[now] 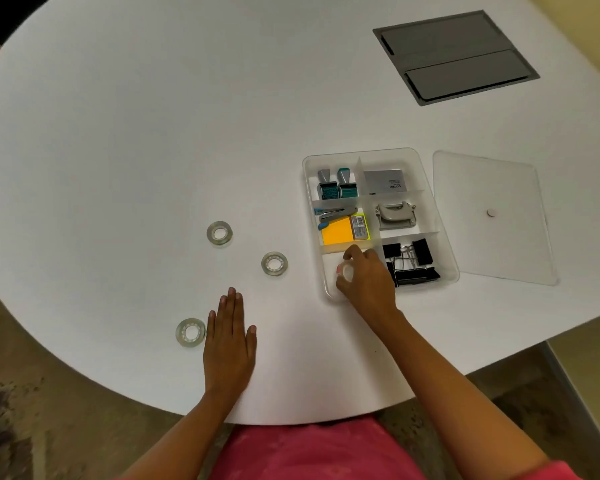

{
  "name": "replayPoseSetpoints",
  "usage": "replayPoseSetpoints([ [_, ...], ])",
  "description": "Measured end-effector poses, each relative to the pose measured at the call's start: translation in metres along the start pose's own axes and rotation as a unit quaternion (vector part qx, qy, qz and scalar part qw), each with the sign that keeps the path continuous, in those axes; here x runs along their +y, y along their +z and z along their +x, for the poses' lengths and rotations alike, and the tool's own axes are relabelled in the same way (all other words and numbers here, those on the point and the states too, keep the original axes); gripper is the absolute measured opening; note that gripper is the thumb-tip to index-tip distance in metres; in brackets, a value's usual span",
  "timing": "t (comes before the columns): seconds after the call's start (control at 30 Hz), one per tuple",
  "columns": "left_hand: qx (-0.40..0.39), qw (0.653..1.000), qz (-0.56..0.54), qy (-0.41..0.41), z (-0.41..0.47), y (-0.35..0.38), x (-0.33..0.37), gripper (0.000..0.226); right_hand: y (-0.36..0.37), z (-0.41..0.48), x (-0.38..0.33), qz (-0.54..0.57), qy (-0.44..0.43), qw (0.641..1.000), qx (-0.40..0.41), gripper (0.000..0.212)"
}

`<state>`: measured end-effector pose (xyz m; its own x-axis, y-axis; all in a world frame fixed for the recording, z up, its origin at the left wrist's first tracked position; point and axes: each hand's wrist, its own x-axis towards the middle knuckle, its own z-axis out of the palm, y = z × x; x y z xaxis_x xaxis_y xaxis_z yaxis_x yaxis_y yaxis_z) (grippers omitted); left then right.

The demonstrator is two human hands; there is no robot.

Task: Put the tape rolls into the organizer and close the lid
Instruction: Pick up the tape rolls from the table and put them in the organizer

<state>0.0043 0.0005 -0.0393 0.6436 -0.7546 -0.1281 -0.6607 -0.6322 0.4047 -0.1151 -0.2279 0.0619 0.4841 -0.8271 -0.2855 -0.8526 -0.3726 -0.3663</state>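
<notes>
tape roll inside right hand grip, over organizer near-left compartment

One view only: a wide-angle head camera, worn by the seated person, looks forward and steeply down over the near edge of the white table. Both forearms enter from the bottom of the frame. The organizer sits right of centre at mid-distance; floor shows at the corners. Straight edges bow outward.

White table, orange notes
</notes>
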Motion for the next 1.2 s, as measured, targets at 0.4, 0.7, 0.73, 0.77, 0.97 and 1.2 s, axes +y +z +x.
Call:
replayPoseSetpoints([
  [0.4, 0.005, 1.0, 0.004, 0.0, 0.001, 0.002, -0.001, 0.063, 0.013, -0.011, -0.042, -0.096, -0.024, 0.988, 0.121, 0.03],
  [0.7, 0.012, 1.0, 0.01, -0.001, 0.001, 0.002, -0.002, 0.062, 0.066, -0.005, -0.093, -0.08, -0.197, 0.973, -0.092, 0.073],
  [0.73, 0.013, 1.0, 0.012, -0.002, 0.001, 0.002, -0.002, 0.062, 0.07, -0.003, -0.094, -0.094, -0.198, 0.971, -0.095, 0.073],
  [0.77, 0.013, 1.0, 0.012, -0.002, 0.001, 0.002, -0.002, 0.062, 0.073, -0.001, -0.096, -0.103, -0.201, 0.97, -0.091, 0.07],
  [0.97, 0.011, 1.0, 0.01, 0.002, 0.001, 0.005, -0.004, 0.062, 0.082, 0.002, -0.092, -0.117, -0.205, 0.97, -0.061, 0.059],
  [1.2, 0.016, 1.0, 0.009, 0.004, 0.001, 0.006, -0.005, 0.064, 0.046, -0.017, -0.081, 0.017, -0.194, 0.981, -0.008, 0.049],
])
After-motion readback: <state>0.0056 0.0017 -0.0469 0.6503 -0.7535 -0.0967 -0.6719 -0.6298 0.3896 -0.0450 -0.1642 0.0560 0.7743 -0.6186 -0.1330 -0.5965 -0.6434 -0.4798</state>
